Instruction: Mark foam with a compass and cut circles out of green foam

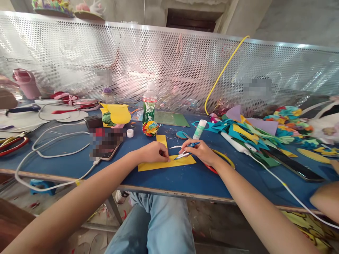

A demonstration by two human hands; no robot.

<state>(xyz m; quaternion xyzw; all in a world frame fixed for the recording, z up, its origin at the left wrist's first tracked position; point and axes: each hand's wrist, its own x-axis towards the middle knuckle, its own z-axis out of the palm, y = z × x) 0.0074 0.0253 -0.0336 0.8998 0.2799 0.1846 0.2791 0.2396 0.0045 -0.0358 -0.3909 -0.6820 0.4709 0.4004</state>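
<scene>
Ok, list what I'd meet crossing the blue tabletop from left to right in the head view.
Red-handled scissors, phone with a white cable, small white cap, left hand, right hand, glossy black device.

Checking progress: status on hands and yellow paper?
Left hand on yellow paper. Right hand gripping pen, tip at paper. Nearby: scissors, partly hidden by right hand.

Paper scraps (233, 127) & glue stick (199, 129) on worktable (169, 181) show craft wkshp
</scene>
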